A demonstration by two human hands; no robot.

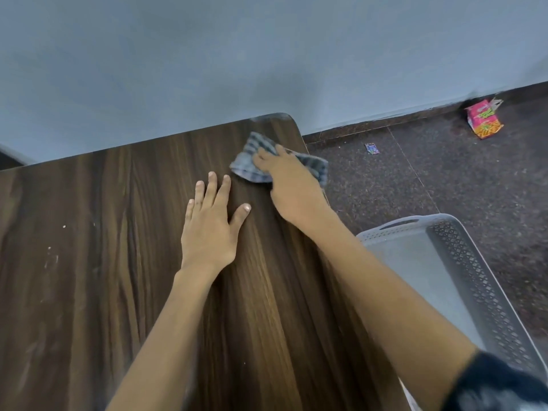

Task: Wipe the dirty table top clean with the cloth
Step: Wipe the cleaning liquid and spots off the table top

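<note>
The dark wood-grain table top (118, 292) fills the lower left and middle of the head view. A blue-grey checked cloth (247, 161) lies near its far right corner, partly hanging over the right edge. My right hand (289, 185) presses down on the cloth, fingers closed over it. My left hand (210, 223) rests flat on the wood just to the left, fingers spread, holding nothing. Pale specks and smears (52, 256) mark the left part of the table top.
A grey-blue wall (207, 54) stands right behind the table. A grey perforated plastic basket (462, 268) sits to the right of the table. On the dark speckled floor (444, 179) lie a pink and orange snack packet (483, 118) and a small wrapper (372, 148).
</note>
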